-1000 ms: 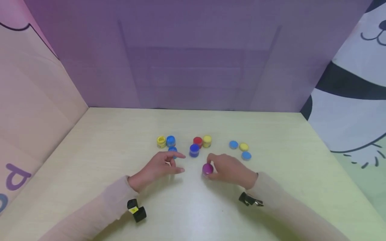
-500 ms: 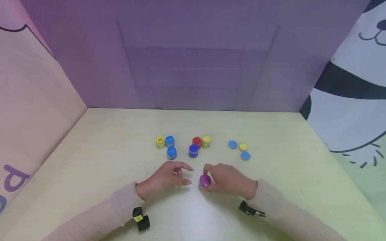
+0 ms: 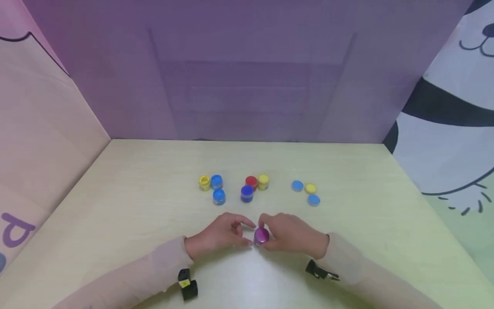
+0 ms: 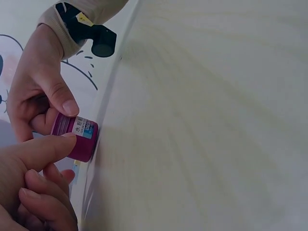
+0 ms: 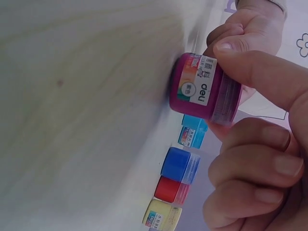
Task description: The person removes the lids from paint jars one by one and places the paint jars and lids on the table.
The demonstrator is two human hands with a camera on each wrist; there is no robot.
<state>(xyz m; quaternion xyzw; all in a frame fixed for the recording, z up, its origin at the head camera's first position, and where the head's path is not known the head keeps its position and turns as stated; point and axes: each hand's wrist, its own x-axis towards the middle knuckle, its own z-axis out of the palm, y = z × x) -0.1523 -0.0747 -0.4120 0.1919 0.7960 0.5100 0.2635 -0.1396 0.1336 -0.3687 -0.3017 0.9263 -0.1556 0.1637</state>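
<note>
A small purple paint jar (image 3: 261, 236) stands upright near the middle of the table. My right hand (image 3: 295, 234) pinches its upper part between thumb and forefinger. From the other side, my left hand (image 3: 220, 236) has its thumb and forefinger spread right at the jar's left side. In the left wrist view the left thumb (image 4: 57, 144) overlaps the jar (image 4: 86, 147) beside its label. The right wrist view shows the jar's label (image 5: 197, 82) and clear lid rim, with the right thumb (image 5: 245, 62) against the lid.
Behind the hands stand a lidless yellow jar (image 3: 204, 184) and two light blue jars (image 3: 216, 181). Red (image 3: 251, 182), pale yellow (image 3: 263, 182) and dark blue (image 3: 247, 194) jars cluster beside them. Blue lids (image 3: 297, 186) and a yellow lid (image 3: 310, 188) lie to the right.
The right hand has brought the purple jar nearer to the body and slightly left. My left hand has moved right and nearer, closing the gap to the jar.
</note>
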